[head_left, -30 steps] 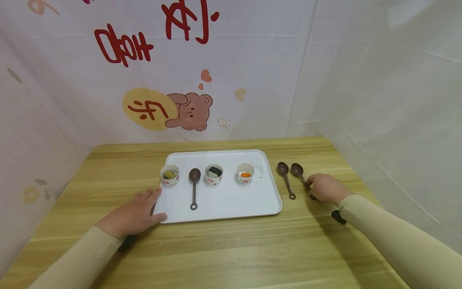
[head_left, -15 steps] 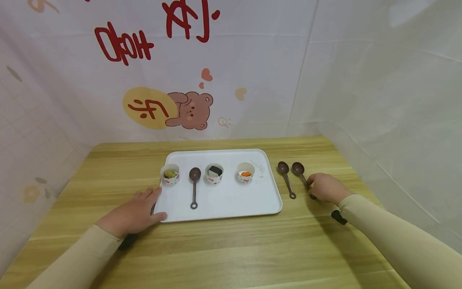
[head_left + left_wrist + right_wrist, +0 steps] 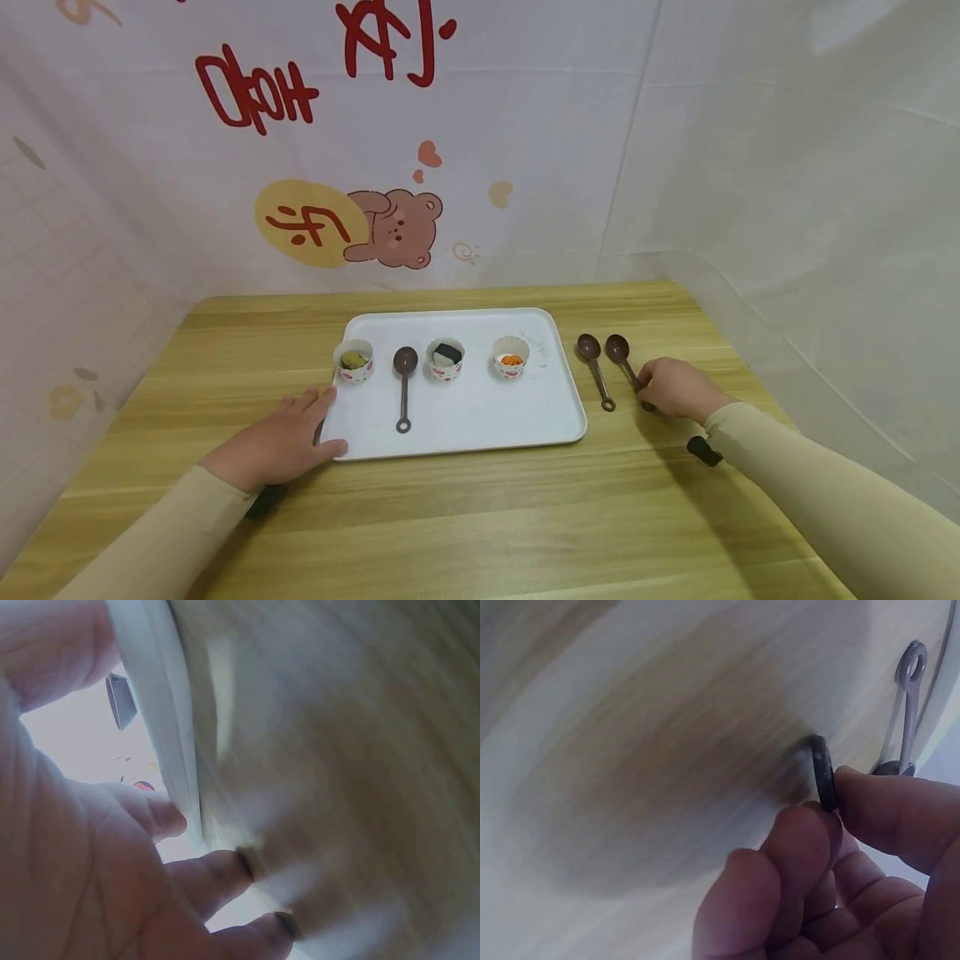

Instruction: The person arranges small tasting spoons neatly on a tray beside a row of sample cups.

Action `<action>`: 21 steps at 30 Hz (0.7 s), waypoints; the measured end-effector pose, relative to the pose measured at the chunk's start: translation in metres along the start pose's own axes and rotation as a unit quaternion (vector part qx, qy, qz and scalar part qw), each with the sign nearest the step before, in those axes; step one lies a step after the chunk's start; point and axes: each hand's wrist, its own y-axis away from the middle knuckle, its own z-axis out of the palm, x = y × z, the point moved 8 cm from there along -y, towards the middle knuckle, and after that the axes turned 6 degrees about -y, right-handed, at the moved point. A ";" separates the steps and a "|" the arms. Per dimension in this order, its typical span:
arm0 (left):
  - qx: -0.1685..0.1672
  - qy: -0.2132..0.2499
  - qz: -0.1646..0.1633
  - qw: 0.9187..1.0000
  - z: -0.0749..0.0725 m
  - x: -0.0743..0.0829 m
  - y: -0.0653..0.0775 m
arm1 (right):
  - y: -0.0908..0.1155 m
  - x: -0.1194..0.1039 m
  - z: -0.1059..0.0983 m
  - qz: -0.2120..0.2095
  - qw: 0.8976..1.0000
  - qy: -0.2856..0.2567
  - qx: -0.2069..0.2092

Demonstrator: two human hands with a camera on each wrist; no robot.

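My left hand (image 3: 281, 442) rests at the near left corner of a white tray (image 3: 480, 421), fingers extended and thumb on the rim. The left wrist view shows the fingers along the tray's edge (image 3: 161, 690). To the tray's right, my right hand (image 3: 681, 392) pinches the handle end of a brown spoon (image 3: 618, 349) between thumb and fingers. That handle's ring (image 3: 823, 772) sticks out above the fingertips in the right wrist view. Beside it on the table lies a second brown spoon (image 3: 589, 348), and a third spoon (image 3: 405, 362) lies on the tray.
Three patterned paper cups stand on the tray: one with a green food piece (image 3: 353, 362), one with a black-and-white rice ball (image 3: 446, 358), one with orange bits (image 3: 511, 360). The wooden table (image 3: 465, 533) meets white cloth walls (image 3: 525, 150) at the back and sides.
The held spoon's bowl has shifted very slightly in the right hand's pinch. The left hand and the tray look unmoved.
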 end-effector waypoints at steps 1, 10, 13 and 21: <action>-0.001 0.000 -0.001 1.000 0.000 0.000 0.000 | 0.000 0.000 0.000 0.000 1.000 -0.002 -0.001; -0.004 0.001 -0.004 1.000 0.000 0.000 0.000 | 0.001 -0.002 0.001 -0.002 1.000 -0.005 -0.006; -0.001 0.000 -0.002 1.000 0.000 0.000 0.000 | 0.000 -0.001 0.002 -0.003 1.000 -0.003 -0.002; 0.003 0.001 0.000 1.000 -0.001 0.001 0.001 | -0.002 0.001 0.005 -0.001 1.000 0.006 -0.005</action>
